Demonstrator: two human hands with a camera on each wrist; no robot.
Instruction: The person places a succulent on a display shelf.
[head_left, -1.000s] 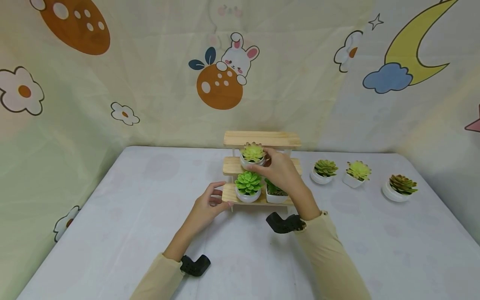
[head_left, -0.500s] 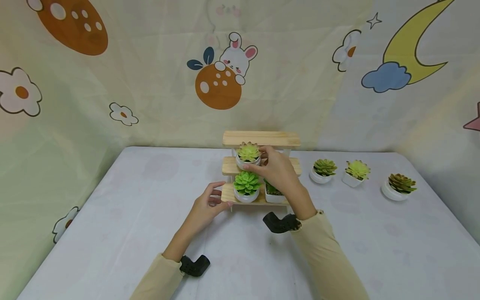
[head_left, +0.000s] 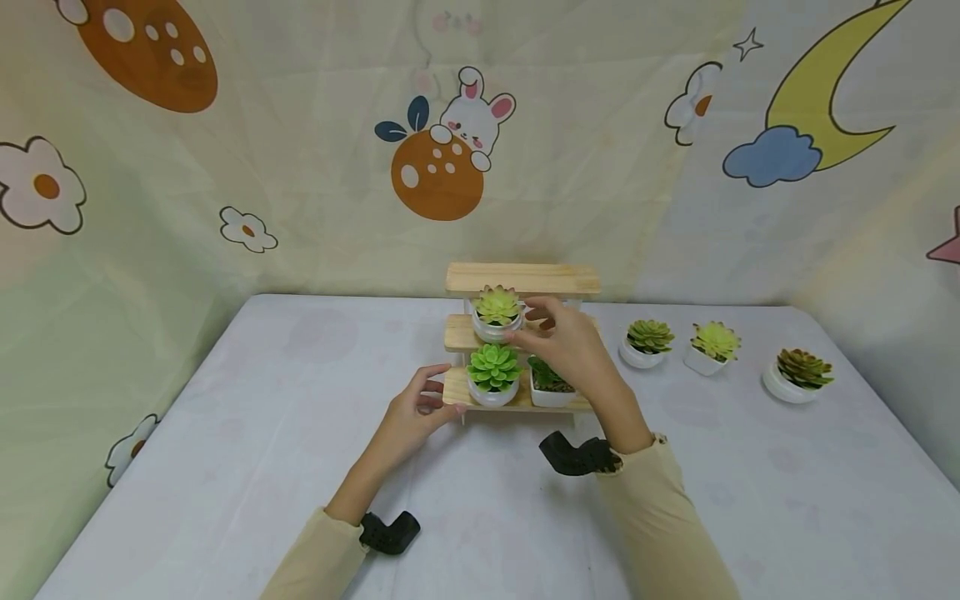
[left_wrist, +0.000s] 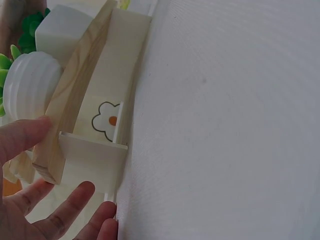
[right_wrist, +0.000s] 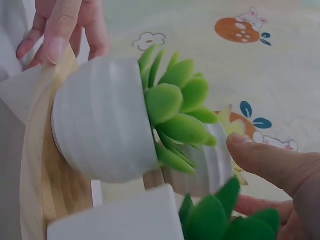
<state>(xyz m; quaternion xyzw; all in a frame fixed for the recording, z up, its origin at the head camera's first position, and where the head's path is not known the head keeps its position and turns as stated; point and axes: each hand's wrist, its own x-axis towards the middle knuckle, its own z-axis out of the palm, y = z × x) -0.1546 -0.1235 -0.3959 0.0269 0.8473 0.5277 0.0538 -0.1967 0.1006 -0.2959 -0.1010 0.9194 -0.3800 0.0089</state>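
A three-tier wooden plant stand stands toward the back of the table. My left hand pinches the left end of its bottom shelf, thumb on top and index finger at the underside. On the middle shelf, at the left, sits a yellow-green succulent in a round white pot. Just right of that pot is my right hand, thumb tip and fingers loosely apart at its side. Below, the bottom shelf bears a bright green succulent in a ribbed round pot and a dark green one in a square pot.
Right of the stand, three more potted succulents are on the white table: an olive-green one, a yellow-green one in a square pot and a brownish one. A printed cloth hangs behind.
The yellow-green succulent shifted slightly left on the middle shelf with my right hand. My right thumb and fingers then drew back to the right, off its front. My left hand stayed put.
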